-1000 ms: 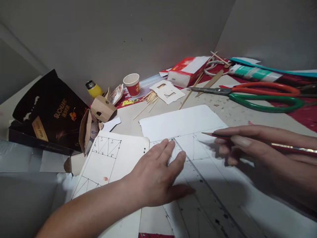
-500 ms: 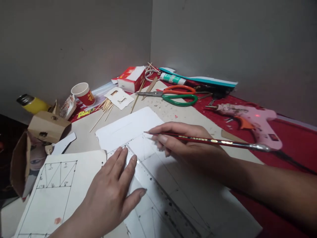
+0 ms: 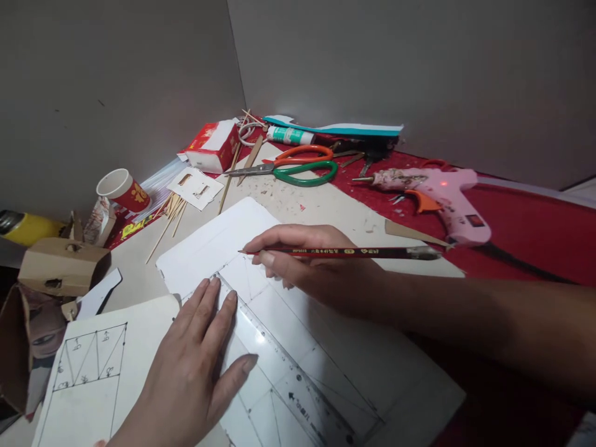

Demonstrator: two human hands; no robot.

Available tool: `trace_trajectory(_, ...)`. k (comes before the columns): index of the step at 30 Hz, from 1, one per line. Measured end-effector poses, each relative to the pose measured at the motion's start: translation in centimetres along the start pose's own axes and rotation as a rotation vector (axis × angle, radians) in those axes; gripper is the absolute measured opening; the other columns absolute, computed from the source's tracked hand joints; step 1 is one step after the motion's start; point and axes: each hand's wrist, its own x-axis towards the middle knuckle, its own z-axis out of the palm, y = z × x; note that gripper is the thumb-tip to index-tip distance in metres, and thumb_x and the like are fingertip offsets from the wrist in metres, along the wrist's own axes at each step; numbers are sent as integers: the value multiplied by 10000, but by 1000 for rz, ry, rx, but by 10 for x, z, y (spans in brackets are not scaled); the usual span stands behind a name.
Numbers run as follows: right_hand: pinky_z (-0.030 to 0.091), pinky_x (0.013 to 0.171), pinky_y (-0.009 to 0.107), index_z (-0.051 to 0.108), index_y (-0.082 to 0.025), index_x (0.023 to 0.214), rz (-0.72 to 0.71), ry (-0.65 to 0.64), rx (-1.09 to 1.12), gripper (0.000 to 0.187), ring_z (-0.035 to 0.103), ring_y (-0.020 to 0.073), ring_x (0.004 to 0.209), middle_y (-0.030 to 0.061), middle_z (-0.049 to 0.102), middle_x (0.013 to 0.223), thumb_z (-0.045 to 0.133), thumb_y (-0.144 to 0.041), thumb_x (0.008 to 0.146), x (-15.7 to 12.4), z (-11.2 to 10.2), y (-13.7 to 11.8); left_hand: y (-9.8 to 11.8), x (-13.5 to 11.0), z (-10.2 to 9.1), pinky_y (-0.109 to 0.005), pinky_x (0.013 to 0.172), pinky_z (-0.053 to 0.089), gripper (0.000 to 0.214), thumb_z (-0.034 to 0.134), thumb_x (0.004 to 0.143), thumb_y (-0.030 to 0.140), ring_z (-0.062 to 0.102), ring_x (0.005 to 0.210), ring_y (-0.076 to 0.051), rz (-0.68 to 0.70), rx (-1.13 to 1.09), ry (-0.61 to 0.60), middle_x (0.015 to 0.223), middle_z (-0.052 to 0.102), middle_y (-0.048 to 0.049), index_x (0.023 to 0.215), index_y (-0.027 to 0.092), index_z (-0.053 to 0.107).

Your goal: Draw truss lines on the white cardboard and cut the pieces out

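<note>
Here | left hand (image 3: 193, 357) spread, thumb apart, resting on clear ruler (image 3: 272, 347) | right hand (image 3: 321, 267) pinching pencil (image 3: 395, 252) over white paper (image 3: 218, 239)

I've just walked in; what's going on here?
A person's left hand lies on a clear ruler, over white paper marked with thin lines. The right hand holds a pencil, its tip over the paper; whether it touches is unclear. At left lies a second sheet with a drawing. Scissors and a pink glue gun lie beyond.
</note>
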Motion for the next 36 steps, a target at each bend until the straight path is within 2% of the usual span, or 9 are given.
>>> trace_trajectory(7,483,709,233,739,-133,987,-23,-2,-27,193,641,104,721,-14,725,833,590,-97,871,1,-3,1,-2,2,-1,-503,1154,387,687,554,964,410,275,1495,-326,15,-54,19,1607,359,-137,1546,131,318)
trace_trajectory(12,474,710,203,741,-108,936,-67,14,-23,185,626,87,733,-20,721,848,597,-28,851,2,-3,-2,-1,5,-4,-510,1165,369,665,552,969,404,288,1488,-330,22,-67,8,1596,375,-146,1534,122,345)
trace_trajectory(19,478,715,205,742,-119,925,-58,17,-13,190,647,102,776,-20,726,846,595,-28,848,1,-4,-2,-1,7,-5,-528,1120,393,716,543,958,472,323,1461,-350,25,-10,-21,1588,390,-139,1554,151,311)
trace_trajectory(24,490,738,234,747,-127,958,-50,13,-31,192,659,113,758,-4,739,864,594,-71,857,3,-4,-1,0,4,-7,-533,1060,422,696,559,943,494,341,1443,-368,22,23,-15,1579,404,-155,1506,128,377)
trace_trajectory(30,499,765,252,747,-159,968,-12,10,-37,187,669,122,751,-12,751,859,592,-118,872,1,-4,-1,1,2,-8,-525,1094,393,719,571,948,471,303,1466,-360,48,24,-19,1593,377,-165,1526,107,347)
trace_trajectory(36,488,741,218,747,-150,973,-22,-8,-45,200,662,103,750,-21,754,869,592,-89,863,1,-4,-1,0,-2,-9,-498,1108,397,721,552,953,489,311,1471,-338,15,12,-36,1633,288,-157,1550,159,317)
